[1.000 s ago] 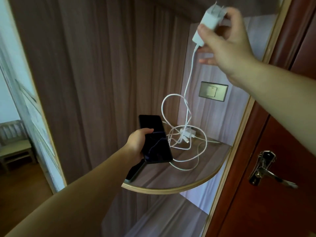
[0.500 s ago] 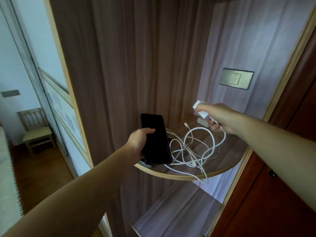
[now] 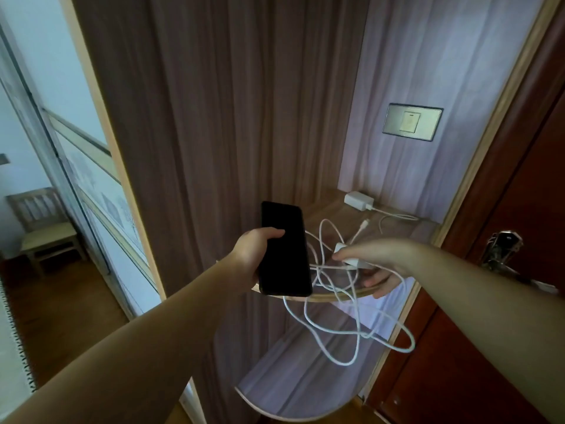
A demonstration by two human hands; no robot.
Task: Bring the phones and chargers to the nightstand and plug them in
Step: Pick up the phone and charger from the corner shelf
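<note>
My left hand (image 3: 255,255) grips a black phone (image 3: 284,249), screen dark, over the left front of a rounded wooden shelf (image 3: 406,231). My right hand (image 3: 376,264) is closed on a white charger plug (image 3: 344,252) at the shelf's front edge. Its white cable (image 3: 345,325) hangs in tangled loops below the shelf. A second white charger (image 3: 358,201) lies at the back of the shelf by the wall, with its own cable (image 3: 394,215) trailing right. A second phone is not visible.
A wall switch plate (image 3: 412,121) sits above the shelf. A lower shelf (image 3: 293,384) lies beneath. A red-brown door with a metal handle (image 3: 501,249) stands at the right. A wooden chair (image 3: 46,228) is far left, past a sliding panel.
My right hand came down from high up to the shelf and then pulled the charger toward me, so its cable now dangles off the front edge. The phone hand barely moved.
</note>
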